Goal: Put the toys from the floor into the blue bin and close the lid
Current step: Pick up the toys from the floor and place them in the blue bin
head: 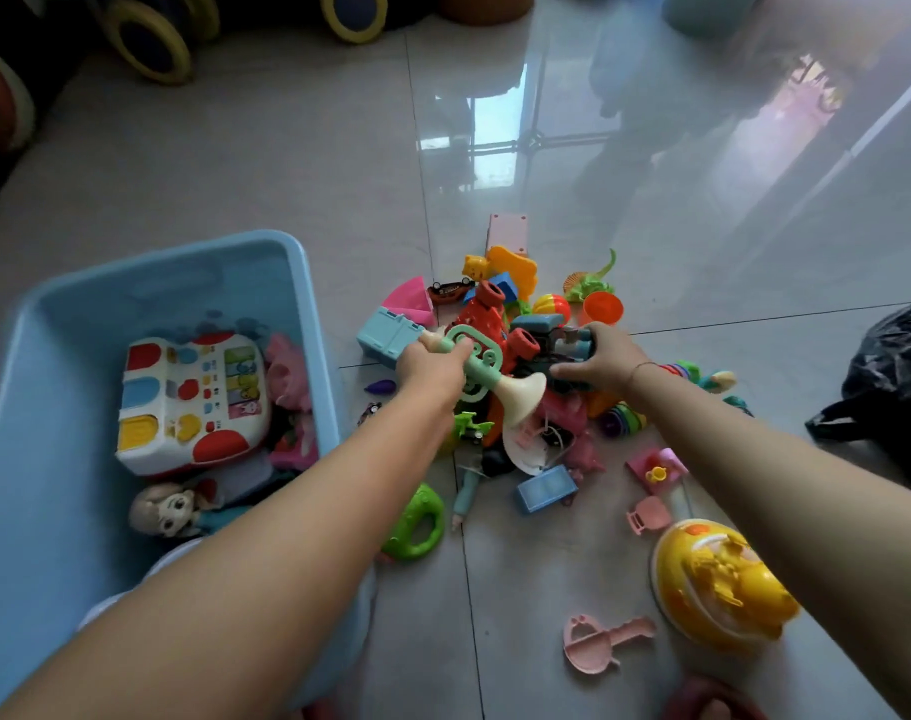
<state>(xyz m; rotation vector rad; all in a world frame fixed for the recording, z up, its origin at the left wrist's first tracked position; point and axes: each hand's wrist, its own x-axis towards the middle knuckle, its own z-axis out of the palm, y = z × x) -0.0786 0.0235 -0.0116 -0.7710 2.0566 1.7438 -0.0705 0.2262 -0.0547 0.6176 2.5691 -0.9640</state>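
The open blue bin (307, 304) stands on the floor at the left, holding a toy keyboard (193, 402), a doll (164, 509) and pink toys. A heap of toys (521, 324) lies on the tiles to its right. My left hand (432, 368) grips a green and cream toy trumpet (495, 374) above the heap. Over at the heap's right side, my right hand (606, 358) is closed on a dark toy vehicle (557, 350) beside a red wheeled toy (487, 317). No lid is in view.
Loose toys lie nearer me: a green ring toy (417, 524), a yellow dome toy (721, 584), a pink spoon-shaped toy (598, 644), a small blue box (544, 488). A black plastic bag (890, 371) sits at the right. Ride-on toy wheels (149, 41) stand at the far left.
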